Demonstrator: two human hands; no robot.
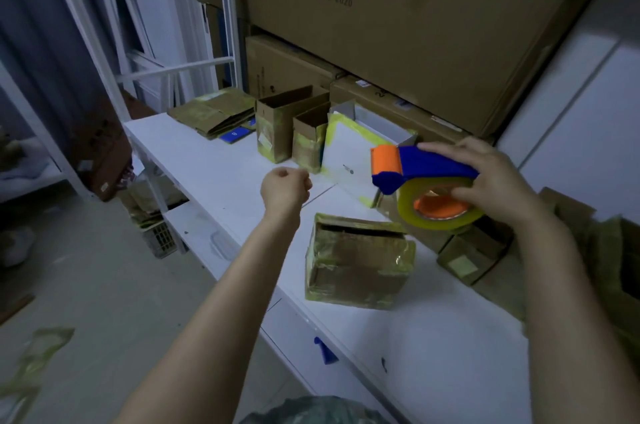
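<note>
My right hand (498, 181) grips a blue and orange tape dispenser (415, 169) carrying a roll of yellowish clear tape (408, 210), held in the air above the white shelf (214, 160). My left hand (285, 186) is curled into a fist to the left of the dispenser, and nothing shows in it. Below and between the hands, a small cardboard box (358, 261) wrapped in yellowish tape sits on the shelf with a slit open along its top edge.
Behind it stand two open cardboard boxes (277, 122) and a white box with yellow-taped edges (349, 150). Flattened cartons (214, 112) lie at the far left. Large cartons (398, 25) fill the back, small boxes (467, 261) sit to the right, and the shelf's front edge drops to the floor.
</note>
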